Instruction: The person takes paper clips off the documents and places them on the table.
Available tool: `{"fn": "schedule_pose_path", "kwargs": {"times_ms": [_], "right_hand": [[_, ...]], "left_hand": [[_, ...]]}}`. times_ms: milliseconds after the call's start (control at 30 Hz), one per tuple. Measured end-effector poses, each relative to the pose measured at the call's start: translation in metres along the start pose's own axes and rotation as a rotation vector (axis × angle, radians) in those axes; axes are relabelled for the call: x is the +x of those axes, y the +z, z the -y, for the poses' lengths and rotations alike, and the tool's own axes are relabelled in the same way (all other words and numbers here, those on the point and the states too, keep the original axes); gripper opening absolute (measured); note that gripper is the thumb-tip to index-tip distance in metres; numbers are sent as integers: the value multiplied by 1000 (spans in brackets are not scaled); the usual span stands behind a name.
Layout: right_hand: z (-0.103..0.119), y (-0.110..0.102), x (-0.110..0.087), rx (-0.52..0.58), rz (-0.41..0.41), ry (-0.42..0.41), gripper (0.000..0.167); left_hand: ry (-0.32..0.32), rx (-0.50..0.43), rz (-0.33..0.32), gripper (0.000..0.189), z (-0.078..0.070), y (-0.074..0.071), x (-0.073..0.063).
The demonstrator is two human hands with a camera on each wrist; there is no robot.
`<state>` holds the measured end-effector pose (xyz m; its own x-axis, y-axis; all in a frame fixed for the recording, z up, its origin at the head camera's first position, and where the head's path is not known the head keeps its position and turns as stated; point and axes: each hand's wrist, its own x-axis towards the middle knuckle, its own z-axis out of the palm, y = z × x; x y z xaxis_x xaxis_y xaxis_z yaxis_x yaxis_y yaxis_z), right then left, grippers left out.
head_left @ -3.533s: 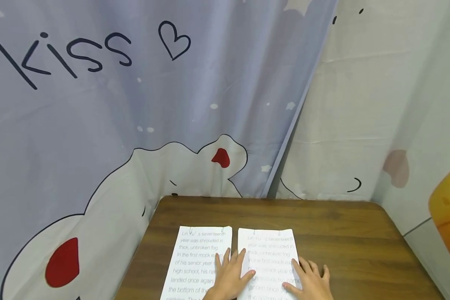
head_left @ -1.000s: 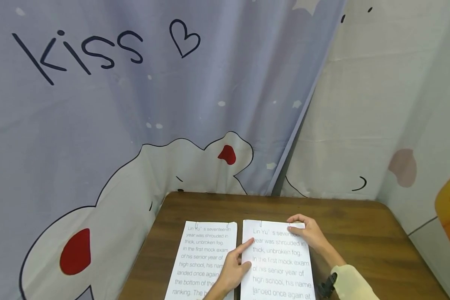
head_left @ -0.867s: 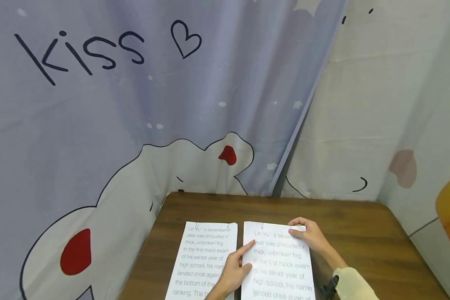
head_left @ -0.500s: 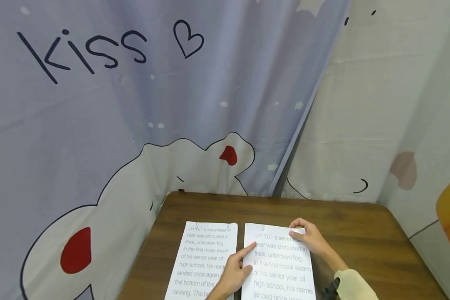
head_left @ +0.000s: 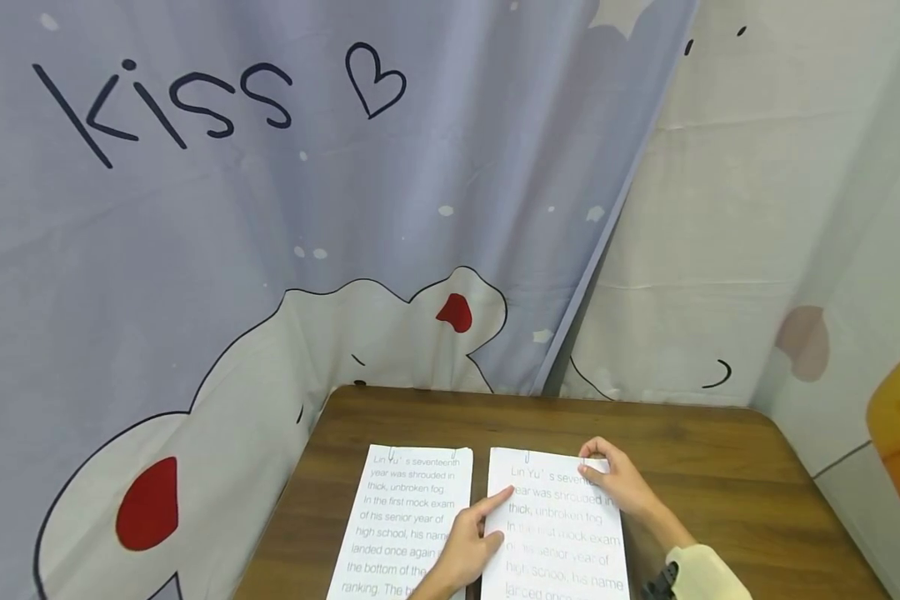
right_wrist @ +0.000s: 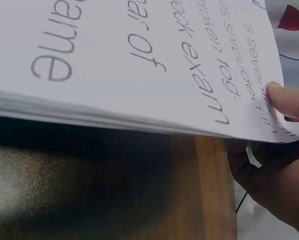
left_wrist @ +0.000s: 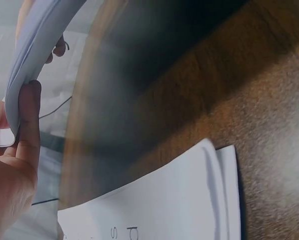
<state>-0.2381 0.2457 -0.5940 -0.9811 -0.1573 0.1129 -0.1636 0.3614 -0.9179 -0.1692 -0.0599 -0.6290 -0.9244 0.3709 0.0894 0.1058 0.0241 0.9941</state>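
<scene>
A clipped stack of printed paper [head_left: 547,550] tilts up off the table, with dark shadow beneath it in both wrist views. My left hand [head_left: 467,540] pinches its left edge, thumb on the printed face and fingers behind. At the upper right corner, my right hand [head_left: 624,482] grips the sheets between thumb and fingers, covering part of the top line. One paper clip [head_left: 527,457] shows on its top edge. To the left lies a second stack of printed paper [head_left: 401,517] with the same text, partly behind my left hand.
The brown wooden table [head_left: 720,475] reaches back to a printed curtain [head_left: 195,250] with a heart and "kiss" on it. Two clips hold the second stack's top edge. A dark strap [head_left: 660,582] sits at my right wrist, by a pale yellow sleeve [head_left: 708,575].
Earlier both hands lay spread over the papers; since then they have taken hold of the right stack's left edge and upper right corner, and it has risen. Over the last second its top edge dips slightly.
</scene>
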Motion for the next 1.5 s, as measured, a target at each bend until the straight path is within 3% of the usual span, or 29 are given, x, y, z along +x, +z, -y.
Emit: {"fn": "schedule_pose_path", "kwargs": {"times_ms": [200,733,1500], "right_hand": [[-3,2,0,-26,-13,19,13],[-4,8,-1,110,-24,103,17],[-6,11,-1,130,-49,152,22]], "left_hand": [[-26,1,-5,74,0,1,0],[8,-16,-9,73,-1,0,0],[-19,-19,-15,73,5,0,-3]]}}
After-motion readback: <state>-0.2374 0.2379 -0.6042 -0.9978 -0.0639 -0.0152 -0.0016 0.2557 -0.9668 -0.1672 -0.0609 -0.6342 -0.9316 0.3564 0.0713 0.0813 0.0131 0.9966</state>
